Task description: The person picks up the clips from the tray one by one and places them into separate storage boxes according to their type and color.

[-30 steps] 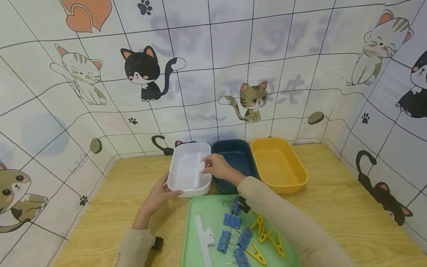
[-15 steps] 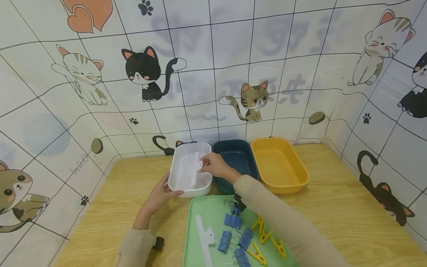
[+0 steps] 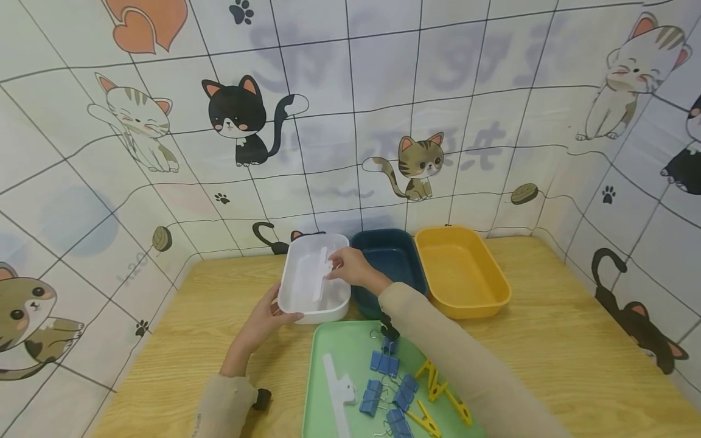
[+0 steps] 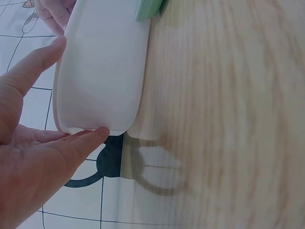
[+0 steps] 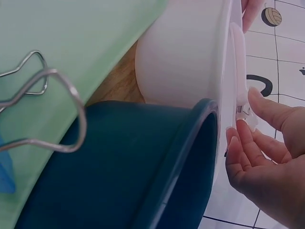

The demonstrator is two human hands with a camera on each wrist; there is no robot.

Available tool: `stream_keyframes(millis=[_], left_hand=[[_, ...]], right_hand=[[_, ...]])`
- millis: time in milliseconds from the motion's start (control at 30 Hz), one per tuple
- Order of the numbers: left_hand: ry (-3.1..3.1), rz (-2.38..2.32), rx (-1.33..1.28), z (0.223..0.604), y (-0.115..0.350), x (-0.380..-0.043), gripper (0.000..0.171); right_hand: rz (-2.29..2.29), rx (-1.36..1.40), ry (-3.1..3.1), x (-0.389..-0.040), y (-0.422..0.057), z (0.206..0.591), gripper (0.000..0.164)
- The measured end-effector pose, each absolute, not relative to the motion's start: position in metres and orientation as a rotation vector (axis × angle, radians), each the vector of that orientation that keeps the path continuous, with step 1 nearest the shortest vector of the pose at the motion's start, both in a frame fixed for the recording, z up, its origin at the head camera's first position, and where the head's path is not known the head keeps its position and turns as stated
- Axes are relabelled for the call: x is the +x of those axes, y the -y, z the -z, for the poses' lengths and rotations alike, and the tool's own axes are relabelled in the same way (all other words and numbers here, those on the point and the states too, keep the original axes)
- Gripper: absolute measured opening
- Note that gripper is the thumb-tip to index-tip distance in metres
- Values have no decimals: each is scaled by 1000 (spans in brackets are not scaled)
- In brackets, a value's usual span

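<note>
My right hand (image 3: 356, 267) pinches a long white bag clip (image 3: 319, 281) by its grip, just over the white bin (image 3: 314, 317). In the right wrist view the clip's bar (image 5: 239, 62) stands along the bin's rim, with thumb and fingertips at the grip. My left hand (image 3: 263, 319) holds the same bin at its near left corner, thumb at the rim and fingers along the side, as the left wrist view also shows. A second white bag clip (image 3: 335, 395) lies on the green tray (image 3: 323, 340) in front.
A dark blue bin (image 3: 386, 240) and a yellow bin (image 3: 465, 310) stand right of the white one. Several blue binder clips (image 3: 385, 364) and yellow clothespins (image 3: 424, 418) lie on the tray, partly under my right forearm. A patterned wall cloth (image 3: 328, 152) closes off the back.
My right hand has shifted slightly left and away from me, carrying the bag clip a little further over the white bin. The left hand keeps its hold on the bin.
</note>
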State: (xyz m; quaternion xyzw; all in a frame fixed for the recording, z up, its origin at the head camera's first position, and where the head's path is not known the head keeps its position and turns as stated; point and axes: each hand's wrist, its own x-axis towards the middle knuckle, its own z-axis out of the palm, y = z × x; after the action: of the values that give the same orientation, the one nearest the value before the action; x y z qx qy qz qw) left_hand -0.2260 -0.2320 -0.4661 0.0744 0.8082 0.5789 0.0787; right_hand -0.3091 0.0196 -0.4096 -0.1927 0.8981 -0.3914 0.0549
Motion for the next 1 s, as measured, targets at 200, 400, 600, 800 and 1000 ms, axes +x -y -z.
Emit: stream_keyframes(millis=[200, 400, 600, 800, 1000], left_hand=[[-2412, -1743, 228, 466, 231, -226, 97], [-2407, -1746, 224, 465, 230, -225, 97], [-2403, -1752, 219, 465, 229, -225, 97], [-2425, -1732, 211, 465, 230, -224, 97], [-2438, -1721, 204, 465, 231, -224, 98]], right_hand=[[1192, -553, -2718, -312, -18, 408, 47], [1210, -541, -2713, -312, -17, 406, 47], [1127, -509, -2713, -309, -19, 409, 51], [1097, -508, -2724, -311, -23, 412, 58], [1163, -539, -2711, -311, -28, 411, 57]])
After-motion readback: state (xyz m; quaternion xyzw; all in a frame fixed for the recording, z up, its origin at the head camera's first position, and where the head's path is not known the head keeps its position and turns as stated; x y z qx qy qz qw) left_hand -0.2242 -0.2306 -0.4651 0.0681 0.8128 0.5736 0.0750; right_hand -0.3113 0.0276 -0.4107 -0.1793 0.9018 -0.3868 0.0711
